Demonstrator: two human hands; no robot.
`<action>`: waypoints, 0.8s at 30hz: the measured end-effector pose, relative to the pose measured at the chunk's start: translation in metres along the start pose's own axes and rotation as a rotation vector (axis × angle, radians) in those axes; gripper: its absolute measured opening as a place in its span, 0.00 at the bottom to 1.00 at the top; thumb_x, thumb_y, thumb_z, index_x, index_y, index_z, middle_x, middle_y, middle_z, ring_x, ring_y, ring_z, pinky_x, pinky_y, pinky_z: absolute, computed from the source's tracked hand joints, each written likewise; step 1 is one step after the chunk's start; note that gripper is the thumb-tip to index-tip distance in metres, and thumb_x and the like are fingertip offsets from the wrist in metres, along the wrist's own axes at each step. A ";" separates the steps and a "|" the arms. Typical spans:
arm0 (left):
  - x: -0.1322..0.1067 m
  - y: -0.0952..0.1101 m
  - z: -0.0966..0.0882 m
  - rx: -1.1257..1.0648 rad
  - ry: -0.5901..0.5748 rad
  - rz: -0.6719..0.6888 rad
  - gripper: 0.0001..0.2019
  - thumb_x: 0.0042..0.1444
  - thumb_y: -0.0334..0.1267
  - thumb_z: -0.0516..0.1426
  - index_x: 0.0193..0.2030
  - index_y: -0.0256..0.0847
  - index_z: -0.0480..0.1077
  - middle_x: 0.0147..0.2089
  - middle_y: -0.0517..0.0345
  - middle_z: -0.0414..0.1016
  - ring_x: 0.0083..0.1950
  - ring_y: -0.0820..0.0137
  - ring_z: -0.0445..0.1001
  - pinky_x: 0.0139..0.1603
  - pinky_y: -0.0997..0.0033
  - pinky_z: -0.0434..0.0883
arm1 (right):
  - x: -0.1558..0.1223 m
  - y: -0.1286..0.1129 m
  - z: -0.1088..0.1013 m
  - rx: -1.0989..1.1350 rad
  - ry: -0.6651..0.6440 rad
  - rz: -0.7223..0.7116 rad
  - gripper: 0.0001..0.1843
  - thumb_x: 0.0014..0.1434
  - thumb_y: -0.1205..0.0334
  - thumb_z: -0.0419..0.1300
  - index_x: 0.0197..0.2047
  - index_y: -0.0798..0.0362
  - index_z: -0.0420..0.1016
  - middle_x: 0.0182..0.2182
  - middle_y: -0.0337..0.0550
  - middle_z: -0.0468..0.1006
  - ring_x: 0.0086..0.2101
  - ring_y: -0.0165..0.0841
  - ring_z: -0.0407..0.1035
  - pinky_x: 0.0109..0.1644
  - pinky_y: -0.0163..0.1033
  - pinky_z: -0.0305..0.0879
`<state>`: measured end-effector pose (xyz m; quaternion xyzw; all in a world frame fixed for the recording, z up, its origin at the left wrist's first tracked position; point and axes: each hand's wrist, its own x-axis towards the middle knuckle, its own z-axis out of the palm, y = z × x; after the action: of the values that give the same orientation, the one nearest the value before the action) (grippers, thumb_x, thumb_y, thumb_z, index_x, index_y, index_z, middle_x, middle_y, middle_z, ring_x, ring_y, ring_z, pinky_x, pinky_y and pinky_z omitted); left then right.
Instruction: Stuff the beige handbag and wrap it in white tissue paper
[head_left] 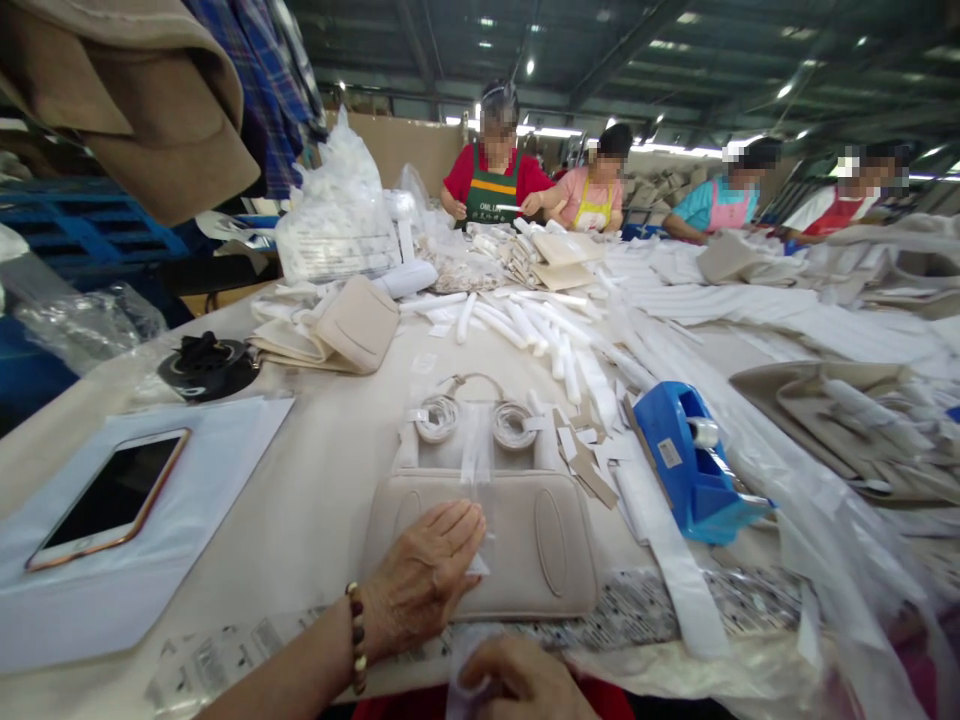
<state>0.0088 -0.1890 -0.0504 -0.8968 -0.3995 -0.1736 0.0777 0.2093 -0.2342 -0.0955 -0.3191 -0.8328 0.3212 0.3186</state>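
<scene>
A beige padded cushion (pixel 525 540) lies on the table in front of me, with two wrapped strap coils (pixel 472 420) resting at its far edge. My left hand (pixel 427 575) lies flat on the cushion's near left part, fingers stretched over a strip of clear plastic film (pixel 476 455). My right hand (pixel 525 685) is at the table's near edge, fingers curled on a bit of white material that I cannot make out. A bead bracelet circles my left wrist.
A blue tape dispenser (pixel 694 465) stands right of the cushion. A phone (pixel 112 500) lies on a white sheet at left, a black round object (pixel 206 365) behind it. White rolled strips (pixel 525 325), bags and beige pieces cover the far table. Several people work at the far side.
</scene>
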 end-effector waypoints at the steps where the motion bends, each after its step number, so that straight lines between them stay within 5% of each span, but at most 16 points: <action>1: 0.000 0.000 0.001 0.002 0.002 0.001 0.18 0.58 0.35 0.53 0.53 0.29 0.64 0.54 0.41 0.71 0.56 0.58 0.69 0.55 0.58 0.71 | 0.008 -0.003 -0.011 0.035 -0.042 0.032 0.08 0.55 0.63 0.61 0.40 0.48 0.74 0.32 0.39 0.79 0.28 0.28 0.74 0.32 0.27 0.71; 5: 0.000 0.000 0.002 -0.001 0.022 0.007 0.17 0.57 0.33 0.53 0.52 0.28 0.65 0.53 0.40 0.72 0.55 0.57 0.70 0.53 0.56 0.73 | 0.044 -0.021 -0.057 0.168 -0.319 -0.157 0.14 0.60 0.51 0.56 0.45 0.48 0.75 0.42 0.43 0.77 0.40 0.29 0.74 0.44 0.29 0.70; 8: 0.002 0.001 0.002 -0.005 0.060 0.012 0.16 0.58 0.33 0.51 0.52 0.28 0.65 0.51 0.39 0.73 0.53 0.57 0.72 0.52 0.56 0.74 | 0.062 -0.025 -0.070 0.091 -0.211 -0.167 0.20 0.63 0.52 0.51 0.54 0.52 0.69 0.47 0.48 0.76 0.48 0.31 0.71 0.50 0.33 0.69; 11: 0.003 0.002 0.000 -0.013 0.031 -0.018 0.17 0.57 0.31 0.51 0.53 0.28 0.64 0.52 0.40 0.73 0.54 0.59 0.71 0.54 0.58 0.73 | 0.073 -0.010 -0.059 -0.268 0.001 -0.157 0.21 0.62 0.69 0.47 0.58 0.60 0.64 0.52 0.57 0.72 0.54 0.39 0.66 0.56 0.46 0.67; 14: 0.002 0.002 -0.003 -0.009 0.010 -0.012 0.20 0.54 0.28 0.51 0.55 0.28 0.63 0.53 0.41 0.72 0.56 0.60 0.70 0.54 0.59 0.73 | 0.081 0.012 -0.042 -0.466 0.054 -0.270 0.26 0.54 0.77 0.45 0.56 0.65 0.66 0.51 0.59 0.73 0.54 0.44 0.65 0.53 0.55 0.68; 18: 0.008 0.000 -0.018 -0.075 0.063 -0.015 0.20 0.52 0.33 0.53 0.53 0.31 0.65 0.52 0.44 0.74 0.53 0.61 0.72 0.52 0.62 0.74 | 0.083 0.022 -0.035 -0.515 0.076 -0.295 0.26 0.54 0.76 0.46 0.56 0.64 0.66 0.51 0.55 0.74 0.54 0.43 0.65 0.55 0.53 0.68; 21: 0.019 -0.009 -0.029 -0.158 0.129 -0.056 0.14 0.56 0.41 0.53 0.46 0.37 0.69 0.46 0.51 0.76 0.47 0.68 0.75 0.48 0.74 0.75 | 0.081 0.022 -0.035 -0.490 0.073 -0.264 0.24 0.55 0.72 0.48 0.55 0.62 0.67 0.50 0.51 0.75 0.54 0.41 0.65 0.57 0.50 0.66; 24: 0.025 -0.022 -0.021 -0.053 0.264 -0.049 0.12 0.61 0.35 0.48 0.45 0.37 0.70 0.45 0.53 0.76 0.47 0.72 0.74 0.49 0.79 0.71 | 0.082 0.029 -0.030 -0.510 0.125 -0.288 0.22 0.58 0.64 0.51 0.55 0.59 0.67 0.51 0.48 0.75 0.54 0.39 0.64 0.59 0.46 0.63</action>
<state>0.0025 -0.1624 -0.0214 -0.8579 -0.4029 -0.3024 0.1015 0.1926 -0.1471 -0.0721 -0.2863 -0.9021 0.0329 0.3211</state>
